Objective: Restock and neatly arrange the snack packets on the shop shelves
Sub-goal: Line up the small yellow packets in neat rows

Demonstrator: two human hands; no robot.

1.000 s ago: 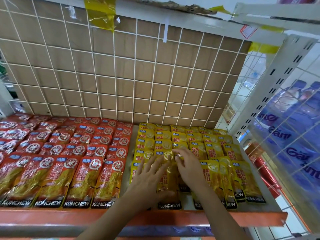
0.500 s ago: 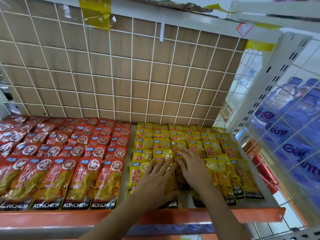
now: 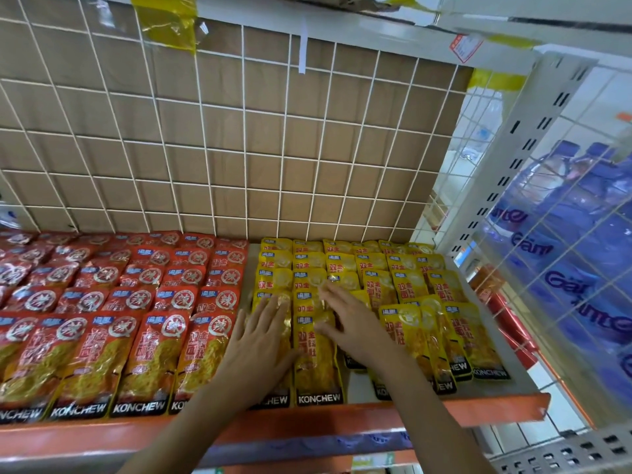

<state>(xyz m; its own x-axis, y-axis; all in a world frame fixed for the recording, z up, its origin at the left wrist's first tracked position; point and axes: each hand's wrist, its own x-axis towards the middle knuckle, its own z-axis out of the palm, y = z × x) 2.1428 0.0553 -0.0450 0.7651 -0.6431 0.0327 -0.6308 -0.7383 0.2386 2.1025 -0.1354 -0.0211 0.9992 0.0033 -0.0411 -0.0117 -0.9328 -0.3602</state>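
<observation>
Yellow KONCHEW snack packets [image 3: 316, 364] lie in overlapping rows on the right half of the shelf [image 3: 496, 403]. Red KONCHEW packets [image 3: 147, 354] fill the left half in the same way. My left hand [image 3: 260, 340] lies flat with straight fingers on the leftmost column of yellow packets. My right hand [image 3: 349, 319] rests with spread fingers on the yellow column just right of the front packet, its fingertips reaching toward the middle rows. Neither hand grips a packet. The front row of yellow packets at the right sits a little skewed.
A white wire grid over brown board [image 3: 239, 148] backs the shelf. A white perforated upright [image 3: 506, 159] and a wire side panel [image 3: 564, 268] close the right end, with blue bottle packs [image 3: 574, 213] behind. An orange rail [image 3: 307, 432] edges the shelf front.
Both hands have slid left across the yellow packets, the left hand now on the leftmost column. The front yellow packet between them lies uncovered.
</observation>
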